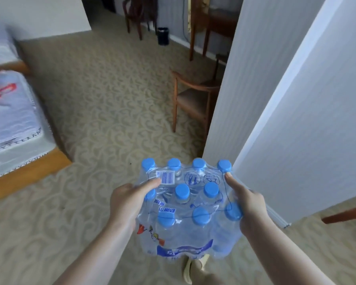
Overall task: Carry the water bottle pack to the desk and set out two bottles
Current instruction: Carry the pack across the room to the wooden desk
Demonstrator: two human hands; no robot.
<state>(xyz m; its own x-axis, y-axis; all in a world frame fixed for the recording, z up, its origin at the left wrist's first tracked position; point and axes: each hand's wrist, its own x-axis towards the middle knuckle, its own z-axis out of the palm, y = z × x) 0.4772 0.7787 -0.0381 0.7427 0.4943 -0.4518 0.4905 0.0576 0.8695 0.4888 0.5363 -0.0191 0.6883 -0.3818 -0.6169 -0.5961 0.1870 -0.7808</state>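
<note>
I carry a shrink-wrapped water bottle pack [190,206] in front of me, above the carpet. It holds several clear bottles with blue caps, a barcode label on top and a blue label on the near side. My left hand [127,199] grips its left side, thumb on the wrap near the barcode. My right hand [248,202] grips its right side, thumb on top near a far cap. A dark wooden desk [216,21] stands far ahead on the right, partly hidden by the wall.
A white wall corner [245,99] juts out close on my right. A wooden chair [193,97] stands beside it; another chair [139,15] and a black bin [163,36] are farther back. A bed [10,120] with a wooden base lies left. Patterned carpet [103,95] runs between them.
</note>
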